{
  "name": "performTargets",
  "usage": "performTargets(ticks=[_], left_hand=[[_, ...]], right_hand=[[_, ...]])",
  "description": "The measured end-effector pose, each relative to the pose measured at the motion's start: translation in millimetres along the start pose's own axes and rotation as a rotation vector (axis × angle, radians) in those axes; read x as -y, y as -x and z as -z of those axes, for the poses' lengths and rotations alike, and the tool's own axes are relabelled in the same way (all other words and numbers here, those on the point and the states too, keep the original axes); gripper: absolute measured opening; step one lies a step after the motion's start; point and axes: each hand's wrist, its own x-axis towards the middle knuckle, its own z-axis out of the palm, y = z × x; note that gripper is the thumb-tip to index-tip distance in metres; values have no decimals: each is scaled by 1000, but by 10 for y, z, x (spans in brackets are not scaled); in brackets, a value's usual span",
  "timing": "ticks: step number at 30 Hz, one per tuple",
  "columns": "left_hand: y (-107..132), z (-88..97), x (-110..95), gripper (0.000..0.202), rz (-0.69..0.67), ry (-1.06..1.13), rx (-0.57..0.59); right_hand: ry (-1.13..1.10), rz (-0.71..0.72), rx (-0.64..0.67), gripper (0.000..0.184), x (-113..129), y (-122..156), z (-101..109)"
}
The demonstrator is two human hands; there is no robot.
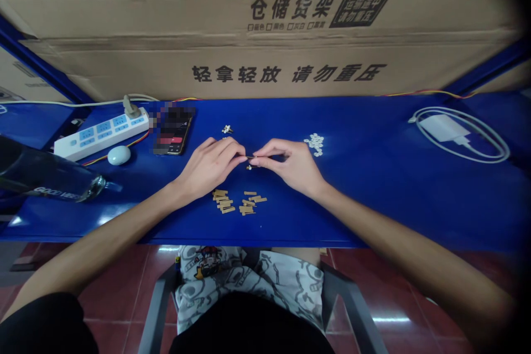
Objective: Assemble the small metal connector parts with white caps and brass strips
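Note:
My left hand [211,163] and my right hand [288,163] meet over the middle of the blue table [373,199]. Both pinch one small thin part [250,159] between their fingertips; it is too small to name. Just below the hands lies a loose pile of several small tan strips [236,202]. A cluster of several small white pieces [315,142] sits right of my right hand. A tiny pale part [227,129] lies beyond my left hand.
A phone [172,131], a white power strip [102,133] and a pale oval object [119,155] lie at the left. A dark bottle [45,180] lies on its side far left. A white charger with coiled cable [458,133] sits right. Cardboard boxes [265,38] wall the back.

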Motion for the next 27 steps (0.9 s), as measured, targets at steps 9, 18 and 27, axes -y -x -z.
performTargets(ticks=[9, 18, 27], left_hand=[[9, -27, 11, 22, 20, 91, -7], [14, -46, 53, 27, -3, 129, -6], [17, -86, 105, 24, 17, 138, 24]], right_hand=[[191, 173, 50, 15, 40, 19, 22], [90, 80, 43, 15, 23, 1, -13], [308, 219, 86, 7, -24, -55, 81]])
